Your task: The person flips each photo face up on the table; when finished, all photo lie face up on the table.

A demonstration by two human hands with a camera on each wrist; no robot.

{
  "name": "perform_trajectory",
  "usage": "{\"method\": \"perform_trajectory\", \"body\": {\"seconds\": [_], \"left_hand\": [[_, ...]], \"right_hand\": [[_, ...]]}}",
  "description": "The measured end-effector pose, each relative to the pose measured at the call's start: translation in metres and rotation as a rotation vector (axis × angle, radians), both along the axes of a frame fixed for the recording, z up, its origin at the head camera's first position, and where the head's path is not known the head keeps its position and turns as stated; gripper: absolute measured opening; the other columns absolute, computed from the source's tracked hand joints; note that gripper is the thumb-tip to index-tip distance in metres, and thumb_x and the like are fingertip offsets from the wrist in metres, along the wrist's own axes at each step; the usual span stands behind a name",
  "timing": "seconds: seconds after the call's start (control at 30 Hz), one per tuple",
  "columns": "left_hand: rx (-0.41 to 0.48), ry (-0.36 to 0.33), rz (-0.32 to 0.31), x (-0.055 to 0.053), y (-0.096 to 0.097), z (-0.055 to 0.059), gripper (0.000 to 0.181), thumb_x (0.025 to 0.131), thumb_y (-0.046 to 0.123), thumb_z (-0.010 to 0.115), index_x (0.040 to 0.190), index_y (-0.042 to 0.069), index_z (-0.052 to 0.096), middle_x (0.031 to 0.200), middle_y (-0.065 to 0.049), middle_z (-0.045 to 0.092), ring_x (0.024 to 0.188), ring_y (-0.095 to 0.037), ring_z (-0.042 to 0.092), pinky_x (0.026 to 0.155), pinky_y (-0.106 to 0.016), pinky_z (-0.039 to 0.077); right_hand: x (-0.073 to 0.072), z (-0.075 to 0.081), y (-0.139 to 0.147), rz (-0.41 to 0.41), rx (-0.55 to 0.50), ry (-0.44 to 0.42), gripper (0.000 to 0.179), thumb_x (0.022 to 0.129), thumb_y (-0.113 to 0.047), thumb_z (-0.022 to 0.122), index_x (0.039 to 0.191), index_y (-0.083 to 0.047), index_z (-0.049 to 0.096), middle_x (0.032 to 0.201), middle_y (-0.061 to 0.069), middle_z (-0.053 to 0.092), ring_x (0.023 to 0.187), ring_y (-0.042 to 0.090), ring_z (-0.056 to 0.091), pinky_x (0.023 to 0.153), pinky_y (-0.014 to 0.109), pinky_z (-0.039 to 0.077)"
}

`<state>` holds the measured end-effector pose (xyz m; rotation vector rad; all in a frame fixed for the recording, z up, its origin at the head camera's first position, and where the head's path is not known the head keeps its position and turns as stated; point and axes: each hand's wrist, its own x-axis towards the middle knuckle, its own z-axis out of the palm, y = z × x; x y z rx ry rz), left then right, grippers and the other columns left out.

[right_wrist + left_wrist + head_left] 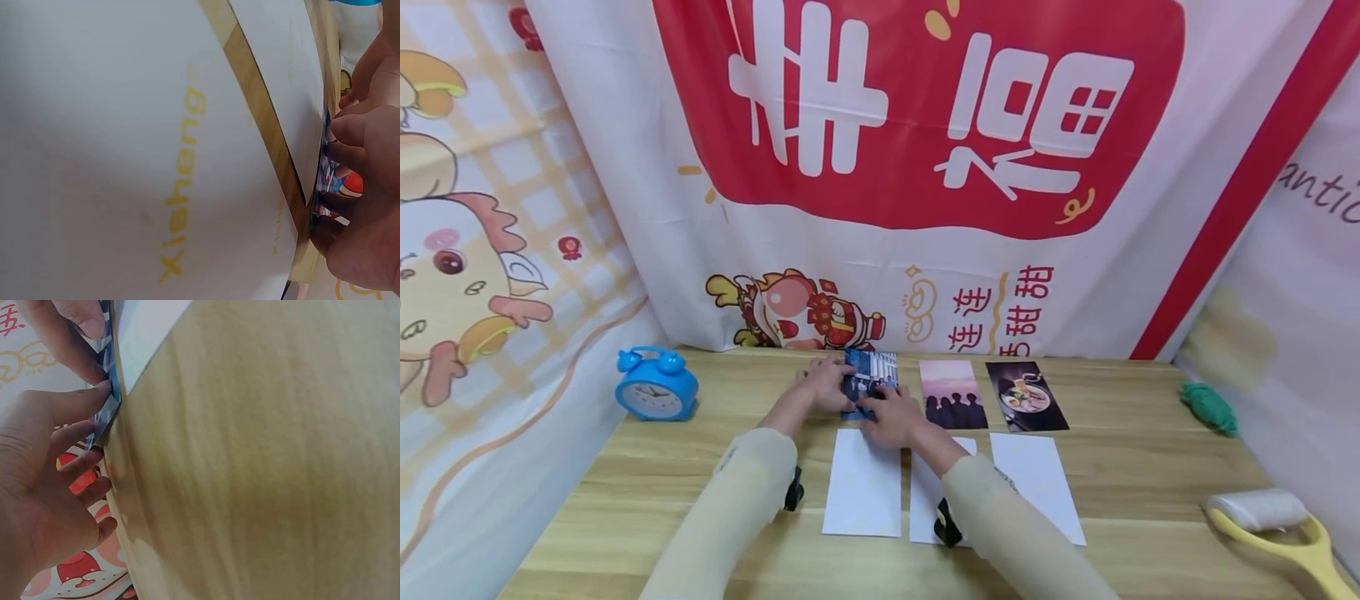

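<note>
A blue-toned photo card (pixel 874 363) with a pale building on it lies near the back of the table. My left hand (pixel 825 382) is at its left edge; in the left wrist view the thumb and index finger touch the photo's corner, with the other fingers spread. From the near right, my right hand (pixel 891 417) rests its extended fingers on the same photo's lower part. Several of those fingertips touch the card in the right wrist view. A blank white card (pixel 862 492) lies just in front of the photo.
To the right lie a sunset photo (pixel 951 383) with silhouettes and a food photo (pixel 1026 396). Two more white cards (pixel 1037 479) lie in front. A blue alarm clock (pixel 657 387) stands left; green string (pixel 1208 408) and a yellow-handled lint roller (pixel 1262 512) are right. Behind hangs a printed curtain (pixel 820 242).
</note>
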<state>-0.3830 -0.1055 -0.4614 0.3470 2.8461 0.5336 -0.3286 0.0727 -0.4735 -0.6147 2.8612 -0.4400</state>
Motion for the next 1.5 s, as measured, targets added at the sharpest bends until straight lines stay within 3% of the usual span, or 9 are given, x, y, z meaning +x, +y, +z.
{"method": "perform_trajectory", "body": {"seconds": [0.53, 0.77, 0.93, 1.07, 1.13, 1.3, 1.37, 1.43, 1.5], "left_hand": [[0.045, -0.043, 0.037, 0.009, 0.005, -0.012, 0.067, 0.088, 0.026, 0.075, 0.152, 0.020, 0.055, 0.166, -0.013, 0.036, 0.146, -0.041, 0.028, 0.120, -0.071, 0.025], [0.010, -0.058, 0.034, 0.001, 0.013, -0.014, 0.066, 0.089, 0.029, 0.076, 0.151, 0.022, 0.056, 0.166, -0.016, 0.035, 0.148, -0.044, 0.027, 0.123, -0.074, 0.020], [0.004, -0.075, 0.024, 0.002, 0.016, -0.007, 0.065, 0.089, 0.024, 0.074, 0.151, 0.018, 0.055, 0.164, -0.017, 0.037, 0.146, -0.043, 0.029, 0.125, -0.072, 0.019], [0.002, -0.083, 0.008, 0.004, 0.015, 0.001, 0.061, 0.090, 0.023, 0.073, 0.148, 0.017, 0.058, 0.163, -0.018, 0.040, 0.145, -0.043, 0.031, 0.124, -0.073, 0.020], [-0.010, -0.099, 0.005, -0.004, 0.013, -0.001, 0.058, 0.092, 0.023, 0.070, 0.148, 0.017, 0.057, 0.163, -0.019, 0.040, 0.147, -0.045, 0.031, 0.124, -0.074, 0.020], [0.008, -0.096, 0.037, -0.010, 0.012, 0.009, 0.062, 0.100, 0.026, 0.060, 0.158, 0.012, 0.044, 0.167, -0.021, 0.035, 0.157, -0.049, 0.022, 0.127, -0.074, 0.017], [0.014, -0.060, 0.036, -0.005, 0.019, 0.016, 0.067, 0.102, 0.031, 0.059, 0.162, 0.012, 0.036, 0.171, -0.020, 0.029, 0.160, -0.047, 0.017, 0.129, -0.072, 0.014], [-0.003, 0.000, -0.004, -0.003, 0.033, 0.018, 0.069, 0.103, 0.036, 0.059, 0.162, 0.011, 0.034, 0.171, -0.021, 0.027, 0.160, -0.047, 0.019, 0.130, -0.069, 0.016], [-0.030, 0.061, -0.087, 0.005, 0.056, 0.022, 0.062, 0.103, 0.041, 0.059, 0.154, 0.008, 0.046, 0.165, -0.021, 0.037, 0.154, -0.046, 0.031, 0.128, -0.066, 0.026]], "right_hand": [[0.007, -0.005, 0.004, -0.028, 0.011, -0.027, 0.047, 0.105, -0.038, 0.054, 0.150, -0.026, 0.056, 0.164, 0.016, 0.041, 0.147, 0.044, 0.039, 0.117, 0.062, 0.043], [-0.001, -0.010, 0.010, -0.038, -0.022, -0.053, 0.048, 0.105, -0.039, 0.053, 0.151, -0.025, 0.056, 0.165, 0.016, 0.041, 0.149, 0.044, 0.037, 0.117, 0.064, 0.041], [-0.001, -0.001, 0.015, -0.053, -0.147, -0.059, 0.049, 0.105, -0.033, 0.055, 0.151, -0.016, 0.054, 0.162, 0.021, 0.043, 0.147, 0.045, 0.038, 0.119, 0.063, 0.040], [0.004, 0.016, 0.028, -0.063, -0.269, 0.035, 0.045, 0.103, -0.023, 0.058, 0.144, -0.005, 0.059, 0.153, 0.023, 0.052, 0.142, 0.044, 0.043, 0.120, 0.061, 0.040], [0.007, 0.026, 0.038, -0.076, -0.313, 0.099, 0.041, 0.101, -0.019, 0.059, 0.139, -0.003, 0.061, 0.148, 0.023, 0.056, 0.141, 0.044, 0.045, 0.120, 0.061, 0.039], [0.017, 0.048, 0.073, -0.181, -0.429, 0.217, 0.035, 0.097, -0.012, 0.061, 0.130, -0.001, 0.066, 0.139, 0.021, 0.064, 0.136, 0.041, 0.054, 0.119, 0.058, 0.043], [0.021, 0.052, 0.090, -0.246, -0.466, 0.228, 0.036, 0.097, -0.011, 0.060, 0.131, -0.001, 0.065, 0.138, 0.021, 0.065, 0.133, 0.040, 0.057, 0.116, 0.057, 0.046], [0.024, 0.053, 0.109, -0.315, -0.487, 0.231, 0.037, 0.097, -0.012, 0.059, 0.132, 0.000, 0.063, 0.136, 0.021, 0.065, 0.129, 0.039, 0.059, 0.112, 0.056, 0.049], [0.026, 0.050, 0.128, -0.381, -0.481, 0.236, 0.038, 0.097, -0.012, 0.057, 0.132, 0.003, 0.062, 0.134, 0.023, 0.066, 0.125, 0.040, 0.061, 0.109, 0.056, 0.050]]}}
